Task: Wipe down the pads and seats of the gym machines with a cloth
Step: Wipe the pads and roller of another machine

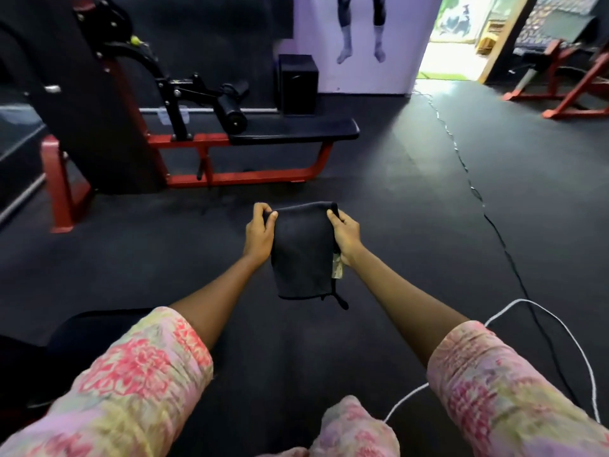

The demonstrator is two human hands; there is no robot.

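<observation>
A dark cloth (301, 250) hangs folded in front of me, held up over the floor. My left hand (259, 234) pinches its upper left corner and my right hand (346, 235) grips its upper right edge. A pale tag shows at the cloth's right side under my right hand. Ahead and to the left stands a red-framed gym machine with a long black seat pad (293, 130) and a black roller pad (232, 113). Another black padded seat (85, 334) lies at the lower left beside my left arm.
A black speaker box (298, 83) stands by the purple wall. A black cable (474, 189) and a white cord (540, 311) run across the dark rubber floor on the right. A second red-framed machine (566, 80) sits at the far right near a bright doorway.
</observation>
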